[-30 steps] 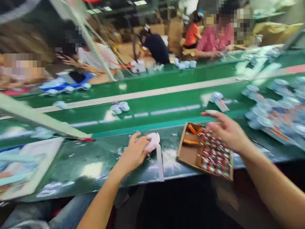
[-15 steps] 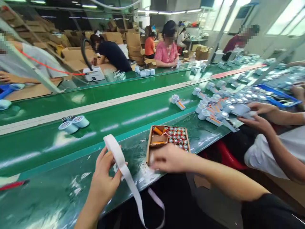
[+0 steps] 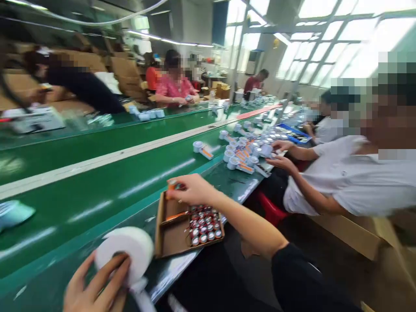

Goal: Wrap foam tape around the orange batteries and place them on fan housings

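Battery [image 3: 173, 185] pinched in right hand [image 3: 190, 190] fingertips, now lifted above cardboard box [image 3: 172, 236] at 12 o'clock | left hand [image 3: 97, 288] at 7 o'clock, fingers curled gripping white strap roll [image 3: 130, 251], earlier unrolled | box half full, pick under way

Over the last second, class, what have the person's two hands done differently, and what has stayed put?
The right hand went from hovering at the cardboard box to its near edge, then reached to the far end and now pinches a small orange piece. The left hand lifted the white strap device off the green bench. The box stayed on the bench.
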### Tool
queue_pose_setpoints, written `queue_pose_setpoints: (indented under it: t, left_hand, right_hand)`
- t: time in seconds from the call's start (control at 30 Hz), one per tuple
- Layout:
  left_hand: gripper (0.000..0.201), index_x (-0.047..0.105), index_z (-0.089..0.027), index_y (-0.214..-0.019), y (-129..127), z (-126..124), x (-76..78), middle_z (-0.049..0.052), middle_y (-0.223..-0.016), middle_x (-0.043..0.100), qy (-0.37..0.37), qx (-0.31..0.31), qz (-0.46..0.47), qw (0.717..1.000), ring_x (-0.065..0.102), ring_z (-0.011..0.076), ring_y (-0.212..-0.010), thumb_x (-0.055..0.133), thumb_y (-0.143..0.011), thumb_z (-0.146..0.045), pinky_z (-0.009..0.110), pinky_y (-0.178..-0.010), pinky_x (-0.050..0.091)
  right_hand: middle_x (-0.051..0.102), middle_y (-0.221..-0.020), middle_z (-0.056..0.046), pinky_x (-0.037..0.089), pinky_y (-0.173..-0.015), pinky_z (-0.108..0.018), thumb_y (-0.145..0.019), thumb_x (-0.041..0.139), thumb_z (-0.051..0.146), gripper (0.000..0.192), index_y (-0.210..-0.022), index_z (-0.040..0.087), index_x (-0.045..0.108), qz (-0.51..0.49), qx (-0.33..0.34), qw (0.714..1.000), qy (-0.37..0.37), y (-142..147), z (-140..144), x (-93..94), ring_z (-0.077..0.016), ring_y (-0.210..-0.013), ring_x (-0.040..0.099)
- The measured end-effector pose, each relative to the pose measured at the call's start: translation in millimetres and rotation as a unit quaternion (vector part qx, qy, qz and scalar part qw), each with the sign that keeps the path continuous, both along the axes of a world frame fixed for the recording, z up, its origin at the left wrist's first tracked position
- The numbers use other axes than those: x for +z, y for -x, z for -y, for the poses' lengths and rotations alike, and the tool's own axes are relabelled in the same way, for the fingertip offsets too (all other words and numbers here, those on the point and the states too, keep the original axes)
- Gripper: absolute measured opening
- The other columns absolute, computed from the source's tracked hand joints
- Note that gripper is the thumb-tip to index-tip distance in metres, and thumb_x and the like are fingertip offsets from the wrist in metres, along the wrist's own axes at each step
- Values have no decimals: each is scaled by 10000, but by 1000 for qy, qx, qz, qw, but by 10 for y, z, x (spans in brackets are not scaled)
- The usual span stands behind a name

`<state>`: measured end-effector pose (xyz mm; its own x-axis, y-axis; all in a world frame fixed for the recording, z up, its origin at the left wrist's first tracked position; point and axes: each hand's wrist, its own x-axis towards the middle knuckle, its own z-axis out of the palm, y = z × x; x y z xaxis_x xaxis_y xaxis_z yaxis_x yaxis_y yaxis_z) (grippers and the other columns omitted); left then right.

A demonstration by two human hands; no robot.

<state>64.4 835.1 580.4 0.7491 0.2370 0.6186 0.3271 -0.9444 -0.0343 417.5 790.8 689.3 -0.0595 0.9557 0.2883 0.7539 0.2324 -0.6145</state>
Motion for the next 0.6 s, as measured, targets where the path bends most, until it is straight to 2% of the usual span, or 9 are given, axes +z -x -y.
queue_pose_setpoints:
  t: [0.07, 0.1, 0.13, 0.2, 0.3, 0.43, 0.5, 0.57, 0.6]
  left_hand:
    - [765, 413, -339, -1589, -84, 289, 384, 2, -1515, 583, 11, 24, -31, 999, 256, 379, -1574, 545, -882, -77, 690, -1214, 408]
    - [664, 544, -274, -1506, -146, 388, 551, 45, -1422, 661, 7, 41, -56, 998, 201, 395, -1588, 538, -888, -32, 662, -1164, 482]
    - [589, 633, -226, -1412, -206, 456, 689, 64, -1363, 696, -3, 50, -85, 995, 137, 408, -1598, 525, -884, 10, 622, -1121, 539]
    - [485, 716, -166, -1265, -294, 534, 873, 79, -1316, 715, -26, 55, -136, 989, 46, 428, -1601, 519, -878, 48, 558, -1066, 600]
    - [422, 745, -147, -1187, -359, 594, 995, 76, -1302, 714, -64, 38, -171, 982, 26, 430, -1600, 543, -876, 54, 518, -1070, 609]
    - [425, 766, -153, -1134, -428, 587, 1088, 67, -1295, 706, -104, -7, -211, 972, 209, 387, -1584, 549, -844, 70, 486, -1172, 535]
    - [428, 772, -145, -1126, -456, 565, 1142, 76, -1296, 704, -120, -16, -219, 968, 295, 382, -1556, 549, -827, 65, 474, -1181, 528]
    - [454, 768, -170, -1164, -476, 544, 1153, 77, -1335, 693, -115, -11, -203, 972, 309, 399, -1548, 561, -817, 35, 507, -1163, 537]
    - [473, 761, -203, -1197, -489, 529, 1121, 67, -1368, 681, -101, -6, -187, 977, 302, 415, -1549, 571, -817, 5, 554, -1158, 529]
  right_hand:
    - [756, -1109, -69, 524, -853, -290, -1011, 574, 356, 330, -1270, 174, 668, -143, 1, 990, -8, 42, 314, 80, -187, -952, 702]
    - [760, -1074, -57, 521, -840, -296, -1004, 583, 348, 381, -1347, 189, 624, -167, 9, 986, 9, 55, 455, 124, -190, -935, 700]
    - [761, -989, -37, 512, -808, -295, -994, 597, 338, 397, -1367, 201, 607, -165, 13, 985, 37, 64, 580, 167, -190, -885, 695]
    - [732, -843, -4, 476, -748, -289, -977, 612, 309, 326, -1288, 217, 637, -113, 31, 989, 94, 92, 773, 254, -185, -781, 664]
    - [673, -756, 4, 393, -679, -279, -975, 589, 247, 110, -1025, 205, 677, -2, 71, 991, 110, 179, 902, 371, -158, -676, 584]
    - [661, -785, -9, 336, -663, -278, -965, 590, 196, 86, -964, 190, 675, 69, 98, 990, 69, 235, 796, 361, -142, -685, 563]
    - [673, -798, -13, 365, -689, -275, -947, 607, 191, 84, -931, 187, 690, 21, 85, 994, 61, 263, 728, 266, -145, -715, 580]
    - [680, -779, 0, 414, -695, -266, -919, 642, 230, 72, -924, 187, 700, -139, 42, 988, 59, 369, 705, 126, -144, -714, 596]
    - [691, -787, 6, 449, -697, -263, -903, 668, 275, 115, -972, 190, 703, -257, 12, 965, 51, 457, 703, 40, -148, -720, 614]
